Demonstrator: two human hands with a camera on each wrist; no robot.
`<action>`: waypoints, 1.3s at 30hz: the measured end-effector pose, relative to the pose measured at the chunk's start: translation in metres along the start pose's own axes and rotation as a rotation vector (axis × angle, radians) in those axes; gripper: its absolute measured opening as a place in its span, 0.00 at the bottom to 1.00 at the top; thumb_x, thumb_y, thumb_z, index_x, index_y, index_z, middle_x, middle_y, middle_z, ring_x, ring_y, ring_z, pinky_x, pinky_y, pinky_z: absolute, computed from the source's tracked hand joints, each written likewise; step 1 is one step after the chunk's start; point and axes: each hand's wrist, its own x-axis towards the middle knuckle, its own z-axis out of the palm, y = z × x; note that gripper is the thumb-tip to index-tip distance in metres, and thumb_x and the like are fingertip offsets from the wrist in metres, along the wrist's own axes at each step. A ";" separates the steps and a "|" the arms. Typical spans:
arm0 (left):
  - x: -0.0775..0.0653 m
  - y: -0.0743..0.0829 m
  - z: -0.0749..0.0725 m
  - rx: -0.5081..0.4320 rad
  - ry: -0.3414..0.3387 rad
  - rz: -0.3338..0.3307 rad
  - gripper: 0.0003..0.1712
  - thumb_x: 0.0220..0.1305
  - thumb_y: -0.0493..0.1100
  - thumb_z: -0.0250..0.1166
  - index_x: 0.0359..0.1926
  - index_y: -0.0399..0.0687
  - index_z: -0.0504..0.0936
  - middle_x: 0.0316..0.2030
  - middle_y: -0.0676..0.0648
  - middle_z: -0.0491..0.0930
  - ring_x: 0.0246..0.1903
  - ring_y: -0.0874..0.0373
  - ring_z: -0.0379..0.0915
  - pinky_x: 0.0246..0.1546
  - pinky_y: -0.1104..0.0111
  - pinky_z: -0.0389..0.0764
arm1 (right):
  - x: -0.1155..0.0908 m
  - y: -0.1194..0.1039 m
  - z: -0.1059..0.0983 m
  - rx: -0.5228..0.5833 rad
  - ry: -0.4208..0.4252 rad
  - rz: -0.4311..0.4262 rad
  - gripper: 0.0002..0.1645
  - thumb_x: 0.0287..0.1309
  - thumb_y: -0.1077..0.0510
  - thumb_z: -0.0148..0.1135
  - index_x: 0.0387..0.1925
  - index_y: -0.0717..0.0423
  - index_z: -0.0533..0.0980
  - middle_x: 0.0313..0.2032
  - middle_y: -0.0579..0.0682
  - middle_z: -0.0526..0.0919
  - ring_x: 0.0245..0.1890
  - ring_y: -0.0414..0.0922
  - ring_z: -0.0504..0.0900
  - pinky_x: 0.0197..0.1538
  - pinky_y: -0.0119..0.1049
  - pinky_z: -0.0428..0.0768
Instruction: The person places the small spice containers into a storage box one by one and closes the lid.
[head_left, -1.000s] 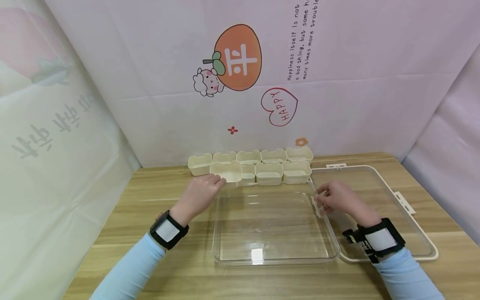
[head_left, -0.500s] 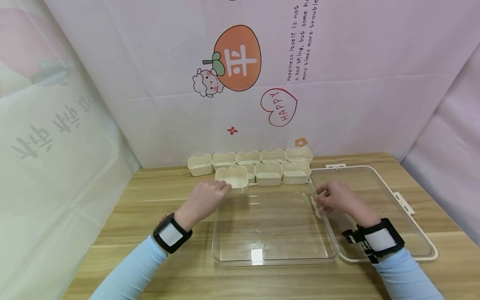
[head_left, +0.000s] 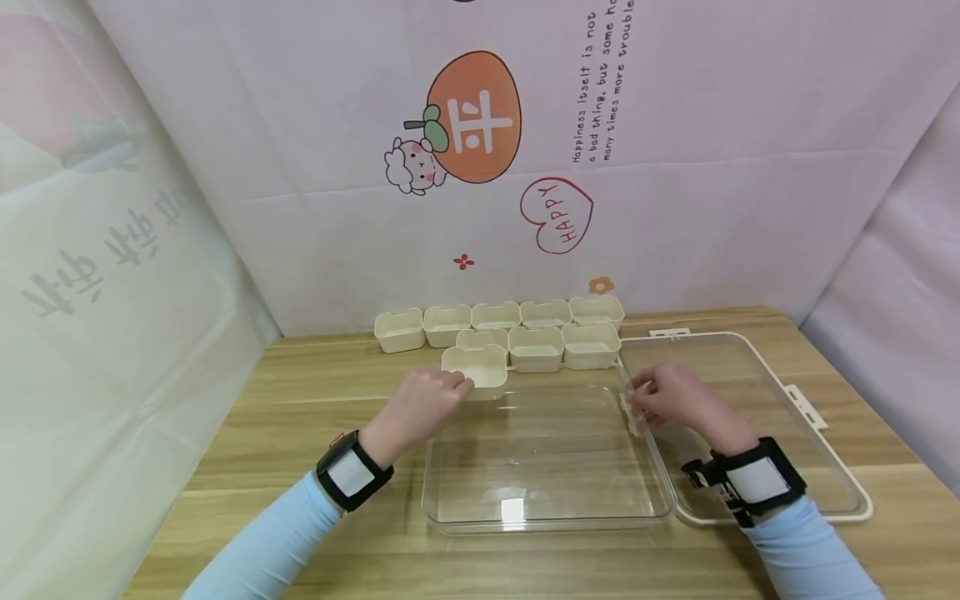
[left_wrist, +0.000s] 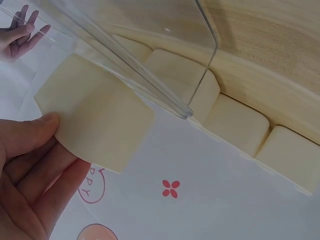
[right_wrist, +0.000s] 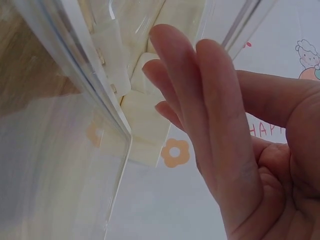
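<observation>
Left hand [head_left: 420, 410] pinches a smooth cream round-cornered cup [head_left: 476, 367] by a clear rectangular plastic bin [head_left: 551, 523]; right hand [head_left: 675, 402], fingers loose, beside its right wall.

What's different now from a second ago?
The left hand, already holding a cream bin, has carried it rightward and nearer the person. Nothing was newly grasped or released. The right hand stayed at the clear box's right side; box, lid and other bins look unmoved.
</observation>
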 end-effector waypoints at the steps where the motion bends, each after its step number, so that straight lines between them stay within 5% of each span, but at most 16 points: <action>1: 0.000 0.001 0.001 -0.002 0.001 0.002 0.07 0.51 0.31 0.66 0.29 0.48 0.82 0.22 0.53 0.80 0.15 0.65 0.66 0.14 0.78 0.62 | 0.000 0.000 0.000 -0.003 0.001 0.004 0.22 0.60 0.64 0.58 0.50 0.79 0.70 0.28 0.58 0.85 0.23 0.49 0.85 0.27 0.37 0.83; 20: 0.005 0.010 0.007 -0.009 -0.166 0.032 0.06 0.53 0.33 0.65 0.28 0.49 0.82 0.22 0.54 0.80 0.17 0.66 0.68 0.17 0.79 0.65 | 0.001 0.001 0.001 0.011 0.006 0.007 0.21 0.59 0.65 0.57 0.49 0.79 0.70 0.28 0.59 0.84 0.23 0.48 0.85 0.28 0.38 0.84; 39: 0.000 0.013 0.022 -0.013 -0.210 0.035 0.06 0.55 0.35 0.65 0.26 0.51 0.82 0.20 0.55 0.78 0.16 0.66 0.67 0.18 0.75 0.65 | 0.004 0.002 0.001 -0.018 0.019 0.029 0.20 0.59 0.63 0.57 0.49 0.76 0.72 0.28 0.57 0.85 0.23 0.47 0.85 0.27 0.37 0.83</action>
